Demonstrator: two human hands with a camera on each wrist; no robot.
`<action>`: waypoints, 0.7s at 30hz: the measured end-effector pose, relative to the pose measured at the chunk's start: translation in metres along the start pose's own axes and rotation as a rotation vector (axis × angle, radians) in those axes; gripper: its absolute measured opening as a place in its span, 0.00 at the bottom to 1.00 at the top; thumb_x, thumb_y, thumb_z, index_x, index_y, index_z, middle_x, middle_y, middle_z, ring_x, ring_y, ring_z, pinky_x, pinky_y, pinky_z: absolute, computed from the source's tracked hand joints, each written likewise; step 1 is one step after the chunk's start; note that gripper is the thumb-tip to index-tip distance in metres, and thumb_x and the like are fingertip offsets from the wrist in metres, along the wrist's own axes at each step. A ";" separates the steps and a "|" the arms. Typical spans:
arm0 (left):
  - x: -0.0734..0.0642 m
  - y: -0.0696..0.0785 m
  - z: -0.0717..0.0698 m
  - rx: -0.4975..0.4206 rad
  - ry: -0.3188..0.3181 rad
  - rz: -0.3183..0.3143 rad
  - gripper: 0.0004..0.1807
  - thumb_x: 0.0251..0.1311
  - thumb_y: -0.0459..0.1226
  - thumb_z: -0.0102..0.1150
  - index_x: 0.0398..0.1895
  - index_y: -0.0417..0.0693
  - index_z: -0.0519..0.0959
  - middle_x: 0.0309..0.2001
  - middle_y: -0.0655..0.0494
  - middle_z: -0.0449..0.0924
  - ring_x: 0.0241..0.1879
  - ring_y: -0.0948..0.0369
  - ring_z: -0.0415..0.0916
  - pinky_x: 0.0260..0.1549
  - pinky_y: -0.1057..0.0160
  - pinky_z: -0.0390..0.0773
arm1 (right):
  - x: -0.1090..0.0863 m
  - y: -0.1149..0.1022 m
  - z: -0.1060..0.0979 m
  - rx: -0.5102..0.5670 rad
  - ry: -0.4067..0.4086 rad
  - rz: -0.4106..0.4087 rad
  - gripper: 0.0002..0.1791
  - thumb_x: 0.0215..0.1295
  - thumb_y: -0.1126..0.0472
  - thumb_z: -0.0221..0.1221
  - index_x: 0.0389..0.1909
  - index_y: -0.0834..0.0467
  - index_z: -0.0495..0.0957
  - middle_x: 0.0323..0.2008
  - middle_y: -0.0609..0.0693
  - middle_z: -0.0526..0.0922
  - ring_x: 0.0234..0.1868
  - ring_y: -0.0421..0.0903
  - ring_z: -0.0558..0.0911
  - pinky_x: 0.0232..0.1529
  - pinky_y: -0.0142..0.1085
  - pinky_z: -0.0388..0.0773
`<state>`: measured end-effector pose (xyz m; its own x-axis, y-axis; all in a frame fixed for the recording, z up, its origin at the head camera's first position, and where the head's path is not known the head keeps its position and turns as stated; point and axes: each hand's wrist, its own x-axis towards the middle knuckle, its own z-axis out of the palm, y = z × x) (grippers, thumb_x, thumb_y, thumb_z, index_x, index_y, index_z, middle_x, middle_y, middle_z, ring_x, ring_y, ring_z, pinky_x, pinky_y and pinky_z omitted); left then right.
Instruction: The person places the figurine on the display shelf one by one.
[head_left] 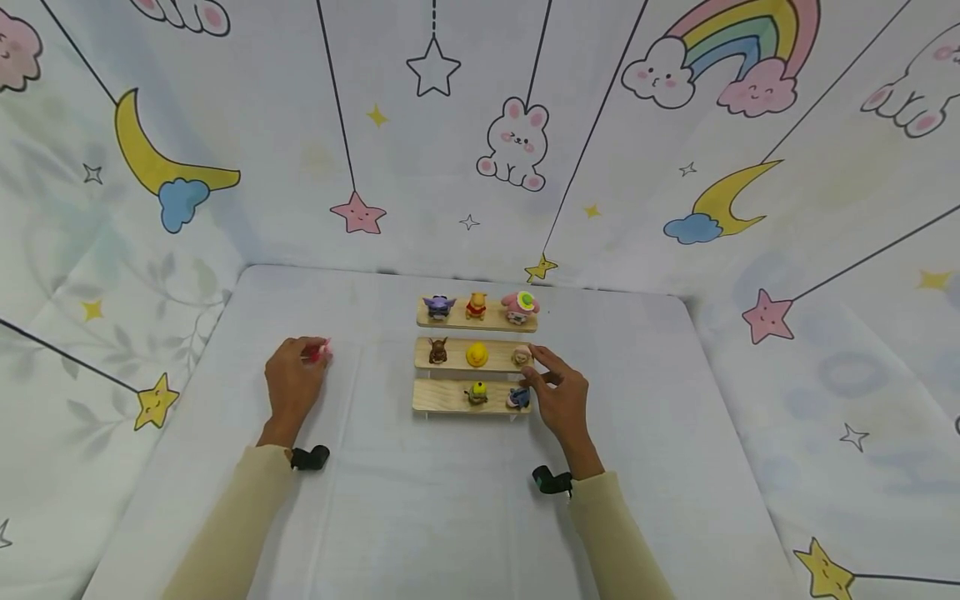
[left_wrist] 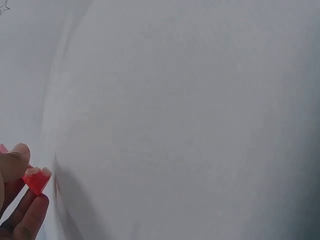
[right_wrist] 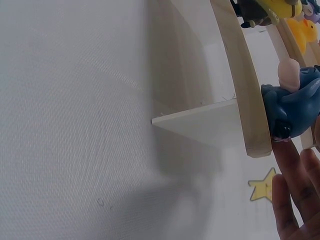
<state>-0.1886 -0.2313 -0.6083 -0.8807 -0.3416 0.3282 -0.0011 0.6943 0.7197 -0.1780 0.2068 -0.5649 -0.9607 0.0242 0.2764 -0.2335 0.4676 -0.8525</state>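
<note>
My left hand (head_left: 294,375) pinches a small pink-and-red figurine (head_left: 322,351) above the left of the table; its red base (left_wrist: 37,180) shows in the left wrist view. At the right end of a tiered wooden stand, my right hand (head_left: 561,398) has its thumb and forefinger beside a small pinkish figurine (head_left: 521,356) on the middle shelf (head_left: 453,356). In the right wrist view, its lower fingers (right_wrist: 292,182) extend below a blue donkey figurine (right_wrist: 295,107). Whether the fingertips touch the figurine or the shelf end is unclear.
A yellow-and-green figurine (head_left: 477,393) shares the front shelf (head_left: 442,396) with the donkey. Brown and yellow duck figurines (head_left: 477,355) stand on the middle shelf, several more on the back shelf (head_left: 457,320). White supports (right_wrist: 200,117) hold the shelves above a white-covered table (head_left: 420,500).
</note>
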 end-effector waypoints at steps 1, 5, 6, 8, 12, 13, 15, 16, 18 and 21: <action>-0.001 0.001 -0.001 -0.014 -0.006 -0.014 0.15 0.63 0.30 0.74 0.52 0.39 0.88 0.43 0.41 0.86 0.45 0.46 0.85 0.47 0.52 0.83 | 0.000 0.000 0.000 0.003 0.001 -0.003 0.26 0.70 0.52 0.68 0.68 0.48 0.82 0.68 0.57 0.83 0.33 0.47 0.93 0.54 0.29 0.85; -0.005 0.009 -0.003 -0.085 -0.020 -0.030 0.15 0.64 0.29 0.73 0.54 0.41 0.88 0.45 0.43 0.87 0.47 0.49 0.87 0.45 0.77 0.79 | 0.000 -0.001 0.001 0.023 0.007 -0.013 0.26 0.69 0.53 0.69 0.67 0.48 0.83 0.67 0.54 0.84 0.33 0.49 0.93 0.53 0.37 0.88; -0.007 0.012 -0.003 -0.105 -0.022 -0.026 0.15 0.65 0.29 0.72 0.55 0.41 0.88 0.46 0.44 0.87 0.47 0.49 0.87 0.44 0.82 0.76 | 0.000 -0.001 0.000 0.027 0.007 -0.013 0.26 0.69 0.54 0.69 0.67 0.48 0.83 0.67 0.54 0.84 0.33 0.50 0.93 0.53 0.40 0.88; -0.010 0.019 -0.004 -0.140 -0.031 -0.020 0.15 0.66 0.28 0.71 0.55 0.41 0.87 0.47 0.44 0.87 0.48 0.49 0.88 0.44 0.88 0.71 | 0.000 -0.001 0.000 0.030 0.007 -0.012 0.25 0.69 0.54 0.69 0.67 0.47 0.83 0.67 0.54 0.84 0.33 0.50 0.93 0.53 0.45 0.88; -0.016 0.034 -0.004 -0.174 -0.058 -0.007 0.15 0.68 0.30 0.70 0.57 0.43 0.86 0.50 0.46 0.88 0.49 0.50 0.88 0.47 0.84 0.78 | 0.000 -0.001 0.000 0.019 0.007 -0.003 0.25 0.69 0.53 0.69 0.67 0.47 0.83 0.67 0.55 0.84 0.33 0.49 0.93 0.51 0.42 0.89; -0.018 0.038 -0.005 -0.179 -0.065 -0.003 0.16 0.68 0.31 0.70 0.57 0.43 0.86 0.51 0.47 0.88 0.49 0.51 0.88 0.48 0.81 0.80 | 0.000 -0.001 0.000 0.015 0.007 -0.001 0.25 0.69 0.53 0.69 0.67 0.47 0.83 0.67 0.55 0.84 0.33 0.49 0.93 0.50 0.41 0.89; -0.021 0.045 -0.006 -0.195 -0.079 0.008 0.16 0.69 0.32 0.70 0.58 0.45 0.86 0.52 0.49 0.89 0.50 0.52 0.88 0.49 0.78 0.83 | 0.000 -0.002 0.000 0.010 0.006 0.004 0.25 0.69 0.53 0.69 0.67 0.47 0.83 0.67 0.53 0.84 0.33 0.48 0.93 0.50 0.39 0.89; -0.022 0.049 -0.006 -0.208 -0.086 0.014 0.16 0.69 0.32 0.70 0.58 0.45 0.86 0.52 0.49 0.89 0.50 0.52 0.88 0.49 0.77 0.83 | 0.000 -0.002 0.000 0.010 0.005 0.006 0.25 0.69 0.53 0.69 0.67 0.47 0.83 0.67 0.52 0.84 0.33 0.48 0.93 0.50 0.40 0.89; -0.025 0.056 -0.006 -0.237 -0.099 0.033 0.16 0.68 0.32 0.70 0.58 0.45 0.85 0.52 0.49 0.89 0.50 0.52 0.88 0.49 0.78 0.83 | 0.000 -0.002 0.000 0.010 0.002 0.010 0.25 0.70 0.53 0.69 0.67 0.46 0.83 0.67 0.50 0.84 0.33 0.48 0.93 0.51 0.43 0.89; -0.028 0.067 -0.008 -0.278 -0.128 0.053 0.16 0.69 0.32 0.70 0.58 0.45 0.85 0.52 0.50 0.89 0.50 0.53 0.89 0.49 0.78 0.83 | -0.001 -0.002 0.000 0.019 0.001 0.008 0.25 0.70 0.54 0.68 0.67 0.46 0.83 0.67 0.49 0.84 0.33 0.49 0.93 0.52 0.49 0.89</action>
<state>-0.1602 -0.1799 -0.5645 -0.9286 -0.2147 0.3026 0.1605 0.5030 0.8492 -0.1770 0.2058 -0.5633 -0.9623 0.0290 0.2704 -0.2289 0.4503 -0.8630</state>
